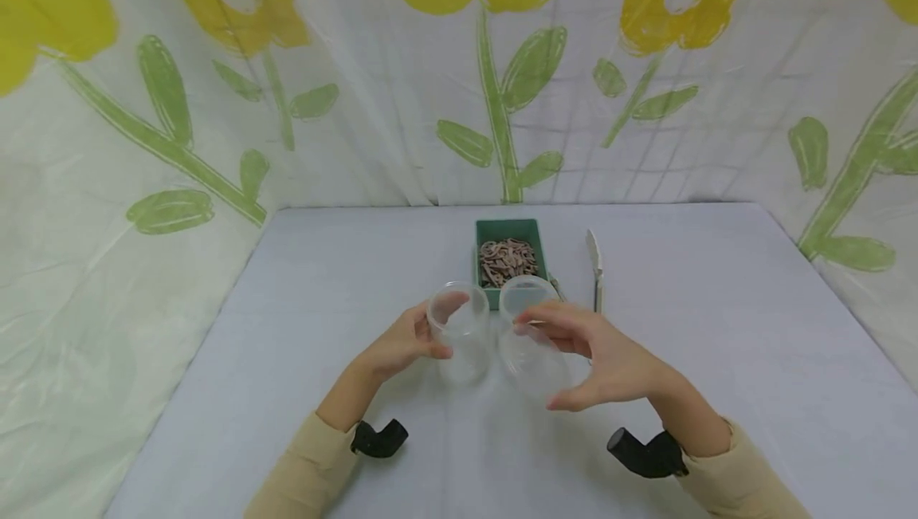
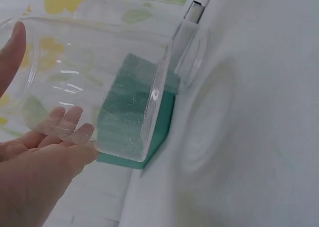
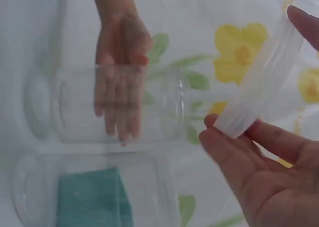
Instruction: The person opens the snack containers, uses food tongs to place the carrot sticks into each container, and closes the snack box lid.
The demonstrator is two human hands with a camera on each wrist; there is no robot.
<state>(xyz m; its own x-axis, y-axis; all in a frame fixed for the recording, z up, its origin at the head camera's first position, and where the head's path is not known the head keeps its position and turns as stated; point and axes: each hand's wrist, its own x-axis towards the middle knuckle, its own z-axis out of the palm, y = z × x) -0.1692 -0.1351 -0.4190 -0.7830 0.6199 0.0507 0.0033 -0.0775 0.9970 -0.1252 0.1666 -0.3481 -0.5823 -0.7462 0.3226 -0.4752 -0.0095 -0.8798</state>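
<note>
My left hand (image 1: 409, 344) grips a clear plastic jar (image 1: 462, 347), thumb on the near side and fingers on the far side. The jar's mouth faces up, and the inside shows nothing in it. A second clear jar (image 1: 527, 286) stands just to the right, partly hidden behind my right hand (image 1: 602, 355). That hand holds a translucent round lid (image 3: 261, 82) by its edge, between thumb and fingertips. In the head view the lid overlaps the second jar. Beyond the jars sits a green tray (image 1: 505, 228) of brown curled strips (image 1: 508, 260).
A silver knife (image 1: 594, 256) lies to the right of the tray, its lower end hidden behind my right hand. The white-covered table (image 1: 344, 264) ends at a flower-painted sheet (image 1: 373, 128). Each wrist wears a black camera mount (image 1: 649, 455).
</note>
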